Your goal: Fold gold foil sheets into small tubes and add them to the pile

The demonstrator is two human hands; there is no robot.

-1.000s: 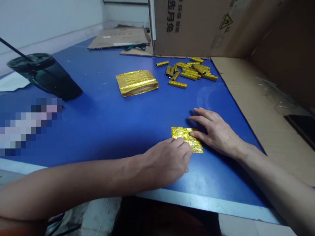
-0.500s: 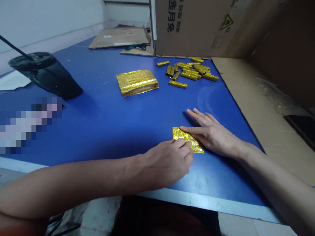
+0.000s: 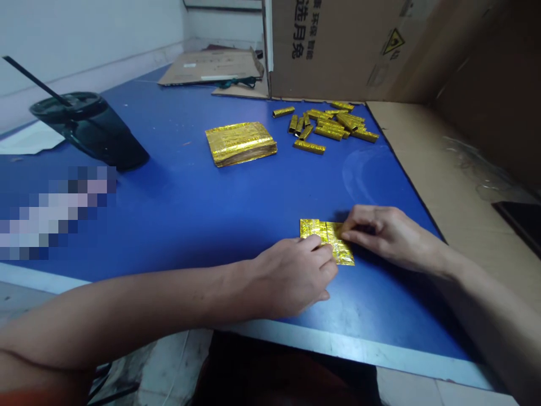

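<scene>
A small sheet of gold foil paper [image 3: 311, 226] lies on the blue table near its front edge. A crease or edge runs across its middle. My left hand [image 3: 296, 276] has its fingers curled down onto the near side of the sheet, hiding part of it. At the right part of the sheet, my right hand [image 3: 376, 228] pinches the paper between thumb and forefinger. Farther back lies a stack of gold foil sheets [image 3: 240, 141]. To the right of that stack are several narrow gold foil tubes [image 3: 310, 147], scattered and partly piled up.
A dark tumbler with a straw [image 3: 105, 132] stands at the left, beside a blurred-out patch [image 3: 59, 208]. Flattened cardboard [image 3: 211, 65] lies at the back. A large cardboard box [image 3: 338, 51] rises behind the tubes, with more cardboard [image 3: 422, 152] along the right edge.
My right hand has gone from spread flat on the sheet to a pinch at its right side. My left hand stays on the paper. The whole view has shifted slightly.
</scene>
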